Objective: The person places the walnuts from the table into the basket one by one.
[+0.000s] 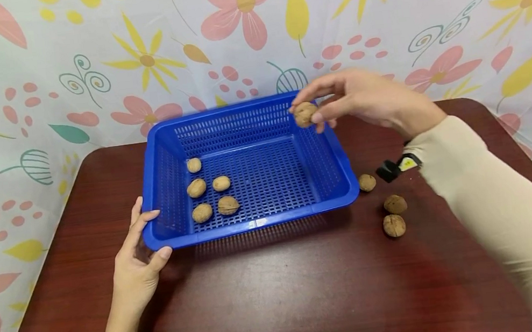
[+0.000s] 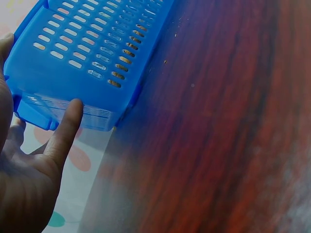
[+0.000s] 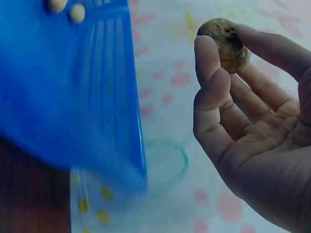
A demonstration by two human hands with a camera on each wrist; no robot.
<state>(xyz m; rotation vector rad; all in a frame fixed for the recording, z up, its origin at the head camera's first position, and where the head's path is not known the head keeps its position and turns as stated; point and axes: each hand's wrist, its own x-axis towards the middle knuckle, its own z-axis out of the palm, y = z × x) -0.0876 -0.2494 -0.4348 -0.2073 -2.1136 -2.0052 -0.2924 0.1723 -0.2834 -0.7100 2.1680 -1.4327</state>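
Observation:
A blue plastic basket (image 1: pixel 300 209) with slotted walls stands on the table, its near rim facing me. My left hand (image 1: pixel 133 272) holds the basket's near left corner, thumb on the front and fingers at the left rim. Over the basket's far right corner, my right hand (image 1: pixel 366 98) pinches a walnut (image 1: pixel 306 114) between thumb and fingertips. The right wrist view shows this walnut (image 3: pixel 224 46) up close, beside the basket's rim. Several walnuts (image 1: pixel 202 212) lie in the left part of the basket.
To the right of the basket, three more walnuts (image 1: pixel 394 225) lie on the dark reddish wooden table (image 1: pixel 284 294), under the right forearm. A flower-patterned cloth (image 1: pixel 234 45) hangs behind the table and along its sides.

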